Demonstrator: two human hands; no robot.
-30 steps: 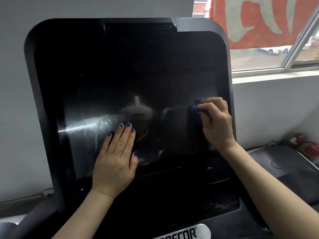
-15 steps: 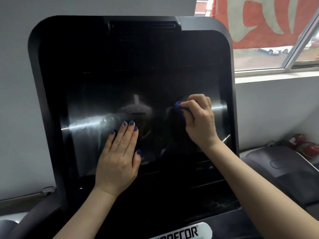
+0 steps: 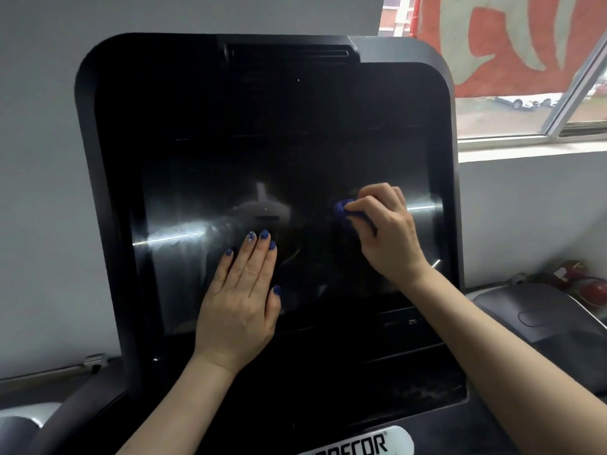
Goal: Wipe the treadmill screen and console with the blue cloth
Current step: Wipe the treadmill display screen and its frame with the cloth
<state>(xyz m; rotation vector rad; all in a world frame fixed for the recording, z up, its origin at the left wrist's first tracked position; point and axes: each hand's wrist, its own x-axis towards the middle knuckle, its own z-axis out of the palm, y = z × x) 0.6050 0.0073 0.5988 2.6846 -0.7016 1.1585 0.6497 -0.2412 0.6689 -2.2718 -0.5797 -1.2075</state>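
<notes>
**Blue cloth pressed to the right half of the treadmill screen**

While the left hand (image 3: 241, 300) is lying flat on the lower left-centre of the screen (image 3: 210, 257), fingers straight, close together and holding nothing, the right hand (image 3: 387, 231) is bunching the blue cloth (image 3: 345, 210) in curled fingers against the glass. The cloth is showing only as a small wad poking out at the fingertips, touching the screen just right of its middle, well apart from the left hand. The left fingernails are wearing dark blue polish, one of them glittery.

The screen is sitting dark and glossy, carrying pale smeary streaks on its left half and a thin bright reflection line on either side. It is standing upright inside the black console (image 3: 98, 159), whose rounded frame is rising above it to a slot along the top edge. Below the screen a white logo plate (image 3: 371, 446) is peeking in at the bottom edge. To the right, a window (image 3: 525, 119) is showing a red and white banner (image 3: 509, 37), and a second grey machine (image 3: 542, 320) is standing beside the console.
</notes>
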